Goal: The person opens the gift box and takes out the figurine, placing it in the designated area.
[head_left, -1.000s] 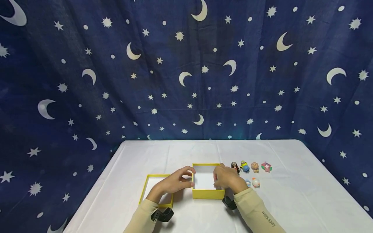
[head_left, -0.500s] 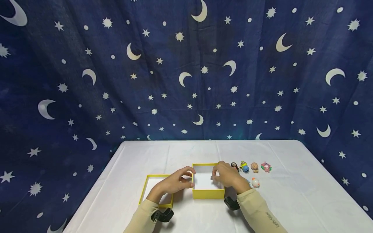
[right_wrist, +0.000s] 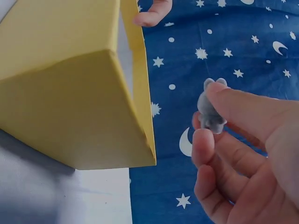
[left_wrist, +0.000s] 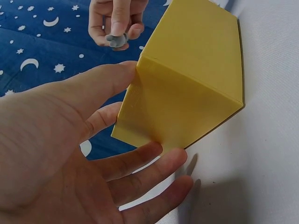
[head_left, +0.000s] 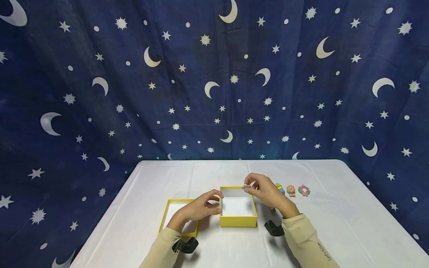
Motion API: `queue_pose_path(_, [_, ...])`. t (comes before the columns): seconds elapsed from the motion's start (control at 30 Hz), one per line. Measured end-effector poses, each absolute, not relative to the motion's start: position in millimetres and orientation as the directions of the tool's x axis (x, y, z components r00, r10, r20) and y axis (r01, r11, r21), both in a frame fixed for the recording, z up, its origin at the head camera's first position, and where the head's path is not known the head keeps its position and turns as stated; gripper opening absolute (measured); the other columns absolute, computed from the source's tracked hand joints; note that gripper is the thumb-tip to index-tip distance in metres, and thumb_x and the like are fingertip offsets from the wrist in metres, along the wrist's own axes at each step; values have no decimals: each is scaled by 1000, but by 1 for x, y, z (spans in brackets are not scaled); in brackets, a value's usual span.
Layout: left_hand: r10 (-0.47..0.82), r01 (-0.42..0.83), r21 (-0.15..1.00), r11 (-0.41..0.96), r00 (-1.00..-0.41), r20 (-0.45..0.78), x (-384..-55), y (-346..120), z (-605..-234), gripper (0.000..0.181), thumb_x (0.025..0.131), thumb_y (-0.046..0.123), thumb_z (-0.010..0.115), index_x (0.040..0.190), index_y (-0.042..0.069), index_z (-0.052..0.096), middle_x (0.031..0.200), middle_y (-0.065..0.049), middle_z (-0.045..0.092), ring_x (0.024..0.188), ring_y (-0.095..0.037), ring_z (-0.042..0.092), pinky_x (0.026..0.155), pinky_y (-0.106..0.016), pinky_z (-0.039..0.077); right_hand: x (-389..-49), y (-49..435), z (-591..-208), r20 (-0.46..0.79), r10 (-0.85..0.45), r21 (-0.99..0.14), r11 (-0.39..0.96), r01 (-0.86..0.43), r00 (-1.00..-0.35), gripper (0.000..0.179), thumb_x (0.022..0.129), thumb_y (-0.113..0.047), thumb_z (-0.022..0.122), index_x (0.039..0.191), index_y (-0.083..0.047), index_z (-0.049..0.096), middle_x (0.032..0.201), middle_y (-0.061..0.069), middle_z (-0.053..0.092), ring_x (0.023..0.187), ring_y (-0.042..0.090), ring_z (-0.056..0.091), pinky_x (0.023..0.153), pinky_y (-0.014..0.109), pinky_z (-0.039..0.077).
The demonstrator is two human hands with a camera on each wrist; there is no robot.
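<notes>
A yellow open-topped box (head_left: 238,222) with a white inside stands on the table. My left hand (head_left: 201,206) holds its left wall, with the thumb and index finger at the rim and other fingers against the outside, as the left wrist view shows. My right hand (head_left: 268,191) is raised near the box's far right corner. Between thumb and fingers it pinches a small grey figurine (right_wrist: 211,109) with two rounded ears. In the left wrist view the same grey figurine (left_wrist: 117,40) hangs beyond the rim.
A yellow-rimmed lid (head_left: 166,217) with a white inside lies under my left forearm. At right on the white table are a yellow-and-blue figurine (head_left: 280,188), a tan lion figurine (head_left: 291,191) and a pink-and-green figurine (head_left: 304,190). A small object (head_left: 273,211) shows partly beneath my right wrist.
My right hand has risen out of the box and moved up and right, carrying the grey figurine. My left hand stays at the box's left wall.
</notes>
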State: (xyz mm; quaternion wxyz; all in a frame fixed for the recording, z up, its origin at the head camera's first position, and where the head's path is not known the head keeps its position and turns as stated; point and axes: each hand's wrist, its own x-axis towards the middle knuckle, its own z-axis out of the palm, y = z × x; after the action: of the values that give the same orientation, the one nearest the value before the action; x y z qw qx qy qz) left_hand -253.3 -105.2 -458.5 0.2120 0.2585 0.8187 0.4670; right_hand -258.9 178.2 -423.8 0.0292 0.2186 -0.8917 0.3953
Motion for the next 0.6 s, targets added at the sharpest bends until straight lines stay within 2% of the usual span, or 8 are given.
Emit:
queue_pose_path(0.13, [619, 226, 874, 430, -779, -103, -253, -106, -458, 38, 99, 17, 66, 133, 12, 50, 150, -12, 48, 121, -33, 63, 104, -50, 49, -259, 177, -424, 214, -382, -707, 575, -413, -899, 22, 93, -9, 72, 115, -8, 70, 106, 9, 68, 80, 11, 58, 67, 25, 48])
queue_pose_path(0.2, [618, 224, 875, 429, -780, -103, -253, -106, -457, 38, 99, 17, 66, 133, 12, 50, 150, -13, 48, 122, -34, 62, 105, -51, 49, -258, 177, -424, 210, -389, -699, 582, -415, -897, 24, 93, -9, 72, 117, -7, 71, 106, 9, 67, 83, 12, 57, 69, 25, 48])
queue_pose_path(0.37, [625, 221, 879, 421, -774, -105, -252, -106, -457, 38, 99, 18, 65, 133, 12, 50, 152, -12, 46, 124, -35, 61, 104, -50, 49, -257, 179, -424, 205, -400, -672, 605, -426, -893, 17, 93, -7, 71, 110, -6, 74, 105, 8, 69, 85, 13, 57, 70, 25, 48])
queue_pose_path(0.6, [636, 226, 884, 409, -765, -98, -251, -106, -457, 38, 99, 18, 65, 133, 11, 50, 153, -14, 45, 128, -37, 58, 102, -47, 51, -257, 182, -422, 142, -425, -687, 608, -399, -894, 14, 93, -2, 69, 105, -8, 71, 105, 12, 74, 82, 12, 60, 72, 28, 50])
